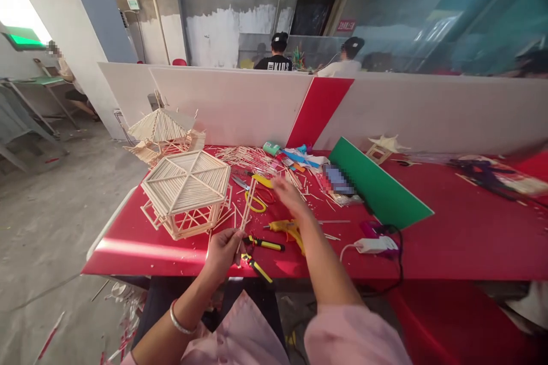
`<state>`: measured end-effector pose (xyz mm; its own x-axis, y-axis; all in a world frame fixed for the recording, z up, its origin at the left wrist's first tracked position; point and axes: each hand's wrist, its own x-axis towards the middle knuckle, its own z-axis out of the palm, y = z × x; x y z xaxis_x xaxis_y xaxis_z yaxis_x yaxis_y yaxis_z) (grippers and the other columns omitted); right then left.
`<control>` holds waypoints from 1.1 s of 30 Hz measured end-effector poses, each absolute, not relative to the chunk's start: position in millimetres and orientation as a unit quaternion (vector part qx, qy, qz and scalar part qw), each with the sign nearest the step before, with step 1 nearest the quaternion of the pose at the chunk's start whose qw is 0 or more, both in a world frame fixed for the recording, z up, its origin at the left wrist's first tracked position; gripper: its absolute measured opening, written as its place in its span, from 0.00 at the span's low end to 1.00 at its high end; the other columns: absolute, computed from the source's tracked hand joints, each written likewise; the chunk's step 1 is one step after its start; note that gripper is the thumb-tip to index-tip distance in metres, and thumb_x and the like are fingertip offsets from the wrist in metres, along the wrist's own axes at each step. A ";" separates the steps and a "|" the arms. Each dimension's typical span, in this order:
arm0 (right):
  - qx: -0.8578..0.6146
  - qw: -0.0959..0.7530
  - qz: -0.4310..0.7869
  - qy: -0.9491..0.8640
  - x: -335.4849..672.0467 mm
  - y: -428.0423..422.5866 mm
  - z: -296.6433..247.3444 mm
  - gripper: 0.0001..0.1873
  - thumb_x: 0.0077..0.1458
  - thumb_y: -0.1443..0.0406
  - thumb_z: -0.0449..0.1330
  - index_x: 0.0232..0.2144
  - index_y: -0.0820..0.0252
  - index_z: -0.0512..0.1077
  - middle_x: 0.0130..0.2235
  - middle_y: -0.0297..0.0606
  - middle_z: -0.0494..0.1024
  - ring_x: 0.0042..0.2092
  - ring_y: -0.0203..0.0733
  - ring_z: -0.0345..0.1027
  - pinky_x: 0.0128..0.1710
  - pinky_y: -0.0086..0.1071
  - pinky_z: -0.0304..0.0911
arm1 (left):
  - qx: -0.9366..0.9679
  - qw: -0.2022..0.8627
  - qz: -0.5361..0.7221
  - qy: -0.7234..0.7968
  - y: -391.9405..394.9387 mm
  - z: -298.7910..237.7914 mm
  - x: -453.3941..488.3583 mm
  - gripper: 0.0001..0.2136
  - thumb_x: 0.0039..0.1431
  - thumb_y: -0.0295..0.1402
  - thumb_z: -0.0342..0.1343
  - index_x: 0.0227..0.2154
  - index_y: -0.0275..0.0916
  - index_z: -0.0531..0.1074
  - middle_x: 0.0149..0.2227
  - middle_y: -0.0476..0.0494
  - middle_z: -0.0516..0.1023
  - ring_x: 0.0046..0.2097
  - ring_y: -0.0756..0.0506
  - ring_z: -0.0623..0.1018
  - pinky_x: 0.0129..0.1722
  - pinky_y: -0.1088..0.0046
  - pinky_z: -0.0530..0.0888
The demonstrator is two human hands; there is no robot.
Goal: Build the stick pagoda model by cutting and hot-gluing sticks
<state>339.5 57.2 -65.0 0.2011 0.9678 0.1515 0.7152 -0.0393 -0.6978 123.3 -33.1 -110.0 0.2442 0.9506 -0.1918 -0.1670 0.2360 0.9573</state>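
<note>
My left hand (225, 248) is closed on a narrow frame of thin wooden sticks (247, 208), which points up and away from me. My right hand (291, 197) reaches over the table with fingers stretched forward, its fingertips at the end of a yellow handle (262, 181); whether they touch it is unclear. Yellow-handled scissors (256, 202) lie between the hands. Below the right hand is a yellow glue gun (286, 228). Two black-and-yellow pliers (268, 244) (259, 269) lie beside my left hand. Left of it stands a hexagonal stick model (187, 185) with a flat slatted top.
Behind stands a pavilion model (160, 128) with a peaked roof. Loose sticks (246, 157) cover the back of the red table (428, 251). A green board (377, 182) leans at the right, near a white power strip (370, 245) with cables. A white partition (226, 102) borders the back; people sit beyond.
</note>
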 end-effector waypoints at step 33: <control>-0.496 0.528 0.400 -0.561 255.1 -42.1 -24.2 0.17 0.54 0.51 0.61 0.36 0.55 0.81 0.28 0.35 0.76 0.33 0.40 0.70 0.31 0.32 0.65 | 0.432 0.651 0.482 0.396 -62.2 -86.2 104.3 0.18 0.48 0.48 0.65 0.27 0.36 0.75 0.17 0.55 0.63 0.19 0.57 0.58 0.19 0.80 0.55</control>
<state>255.1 -42.1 -24.2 0.0497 0.9793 0.1962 0.1341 0.1881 -0.9730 104.3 -62.2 -86.2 0.2218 0.9699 -0.1004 -0.2849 0.1629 0.9446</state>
